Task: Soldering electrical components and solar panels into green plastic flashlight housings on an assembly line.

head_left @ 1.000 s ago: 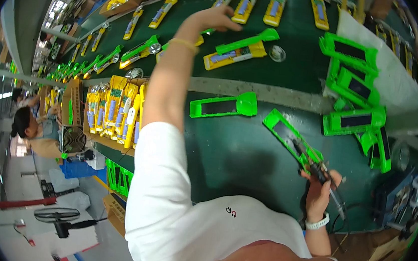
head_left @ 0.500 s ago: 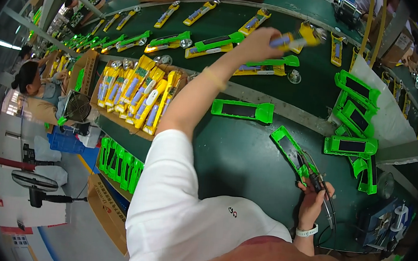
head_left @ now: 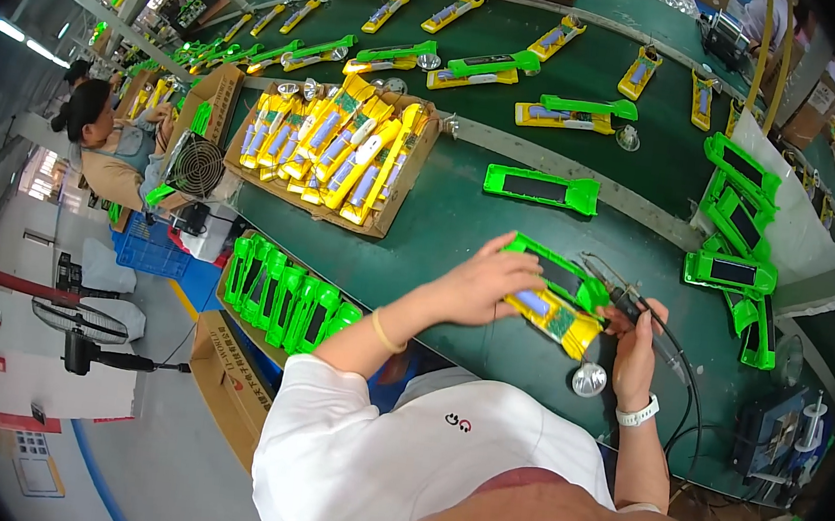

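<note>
My left hand (head_left: 483,285) grips a yellow flashlight shell (head_left: 571,338) with a lilac battery and a green circuit board inside. From the shell's near end hangs a round silver reflector (head_left: 589,380). Right beside it lies a green shell half with a dark panel (head_left: 559,270), partly under my left fingers. In my right hand (head_left: 635,357) is a soldering iron with a dark grip (head_left: 625,301); its cable runs down past the wrist. The right fingertips are close to the end of the green shell, and whether they touch it is hidden.
A carton of yellow shells (head_left: 398,198) stands left of the work spot, with a box of green shells (head_left: 284,293) below it. Green shells (head_left: 733,273) are piled at right, near a blue soldering station (head_left: 773,435). Another green shell (head_left: 542,189) lies ahead, before the belt (head_left: 493,102).
My left hand has come back from over the belt to the work spot, bringing a yellow shell beside the green one. My right hand still holds the soldering iron. The view has shifted slightly.
</note>
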`<state>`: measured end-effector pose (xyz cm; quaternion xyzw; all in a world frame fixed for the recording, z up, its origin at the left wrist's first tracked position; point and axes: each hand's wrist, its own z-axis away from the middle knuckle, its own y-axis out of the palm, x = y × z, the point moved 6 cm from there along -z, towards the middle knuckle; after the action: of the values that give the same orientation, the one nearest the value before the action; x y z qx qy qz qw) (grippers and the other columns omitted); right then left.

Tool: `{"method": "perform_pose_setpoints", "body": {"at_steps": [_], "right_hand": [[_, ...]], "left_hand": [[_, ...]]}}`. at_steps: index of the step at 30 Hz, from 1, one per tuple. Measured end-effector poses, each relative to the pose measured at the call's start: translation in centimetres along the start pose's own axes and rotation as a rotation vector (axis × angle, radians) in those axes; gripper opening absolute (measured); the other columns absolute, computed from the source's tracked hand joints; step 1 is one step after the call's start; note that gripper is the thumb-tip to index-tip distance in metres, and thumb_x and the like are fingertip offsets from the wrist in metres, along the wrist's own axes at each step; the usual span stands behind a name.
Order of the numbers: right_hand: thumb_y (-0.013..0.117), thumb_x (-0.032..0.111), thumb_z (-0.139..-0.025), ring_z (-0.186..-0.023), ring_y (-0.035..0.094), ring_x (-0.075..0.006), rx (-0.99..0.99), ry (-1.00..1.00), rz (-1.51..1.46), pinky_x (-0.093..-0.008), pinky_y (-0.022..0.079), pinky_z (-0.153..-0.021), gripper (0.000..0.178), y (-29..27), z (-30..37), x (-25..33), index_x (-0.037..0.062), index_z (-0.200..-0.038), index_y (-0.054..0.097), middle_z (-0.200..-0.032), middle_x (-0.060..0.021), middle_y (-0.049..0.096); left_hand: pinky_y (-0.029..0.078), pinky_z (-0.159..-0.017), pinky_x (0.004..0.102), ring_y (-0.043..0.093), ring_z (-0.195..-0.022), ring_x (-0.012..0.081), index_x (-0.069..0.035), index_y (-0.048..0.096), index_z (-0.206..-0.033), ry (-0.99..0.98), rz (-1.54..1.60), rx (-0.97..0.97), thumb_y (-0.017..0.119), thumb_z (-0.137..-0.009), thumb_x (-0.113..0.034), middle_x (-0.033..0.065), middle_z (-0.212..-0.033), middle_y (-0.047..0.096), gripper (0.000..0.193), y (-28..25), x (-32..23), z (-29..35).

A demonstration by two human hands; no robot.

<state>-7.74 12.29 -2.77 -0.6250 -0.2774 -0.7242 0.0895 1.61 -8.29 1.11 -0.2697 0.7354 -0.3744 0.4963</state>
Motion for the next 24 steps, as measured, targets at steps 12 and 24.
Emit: {"method": "perform_pose_setpoints", "body": {"at_steps": [12, 24], "right_hand": [[0.046, 0.023, -0.093, -0.051, 0.042, -0.0083, -0.429, -0.233, -0.188, -0.0188, 0.031, -0.043, 0.020, -3.6, 4.2, 3.5, 0.0076, -0.104, 0.041, -0.070, -0.0051, 0.048], [0.050, 0.018, -0.089, -0.053, 0.043, -0.0101, -0.368, -0.159, -0.145, -0.0204, 0.034, -0.044, 0.021, -1.8, 3.3, 1.6, 0.0078, -0.104, 0.039, -0.068, -0.0039, 0.043]], "left_hand": [[0.030, -0.103, 0.0481, 0.048, -0.113, 0.0286, -0.006, 0.050, -0.118, 0.096, -0.067, -0.030, 0.065, -0.077, -0.023, 0.0121, -0.118, 0.051, 0.046, -1.1, 2.4, -1.1], [0.046, -0.079, 0.0376, 0.055, -0.097, 0.0237, -0.005, 0.062, -0.099, 0.096, -0.290, -0.313, 0.069, -0.070, -0.014, 0.0097, -0.109, 0.059, 0.030, -0.7, -1.8, -2.3]]}}
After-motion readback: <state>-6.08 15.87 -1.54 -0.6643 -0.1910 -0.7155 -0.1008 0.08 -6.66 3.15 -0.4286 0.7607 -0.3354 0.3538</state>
